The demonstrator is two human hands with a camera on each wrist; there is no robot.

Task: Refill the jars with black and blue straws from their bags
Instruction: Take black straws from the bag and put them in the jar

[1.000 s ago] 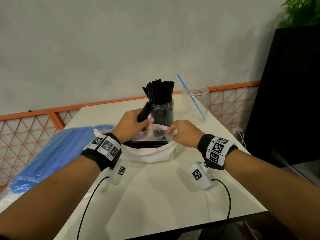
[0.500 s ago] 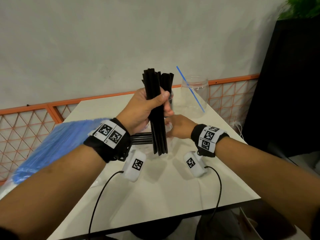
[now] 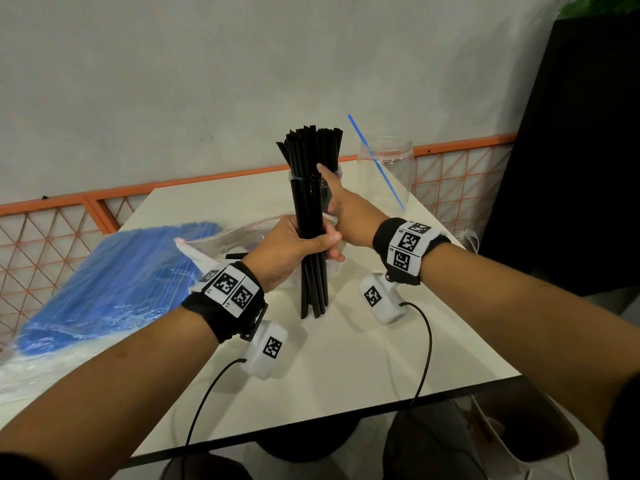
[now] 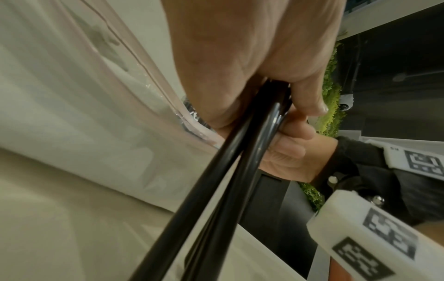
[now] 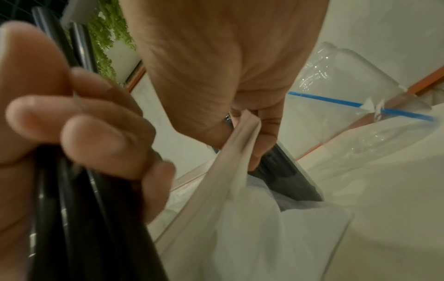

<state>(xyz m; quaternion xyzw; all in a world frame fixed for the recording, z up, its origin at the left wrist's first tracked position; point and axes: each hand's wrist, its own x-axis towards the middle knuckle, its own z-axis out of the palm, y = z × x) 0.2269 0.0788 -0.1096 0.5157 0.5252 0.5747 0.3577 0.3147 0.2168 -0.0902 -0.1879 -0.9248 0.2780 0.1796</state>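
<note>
Clamped upright in left hand (image 3: 294,244): black straws (image 3: 309,216), over the desk (image 3: 346,358), just before the filled jar (image 3: 336,174). Right hand (image 3: 349,220) by that jar, forefinger (image 3: 323,173) straight (grip on bag (image 3: 221,237) unclear).

White table (image 3: 346,368) with zip bag (image 3: 214,244), clear jar (image 3: 394,174)

Head view facing down at table (image 3: 346,368), wrist views close, low, all sharing black straws (image 3: 310,216)

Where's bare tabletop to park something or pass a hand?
Free: near edge of the table before both wrists; far-left corner behind the blue straw bag; patch in front of the clear jar. Crowded: centre, where left hand, black straws, right hand, clear bag meet.
</note>
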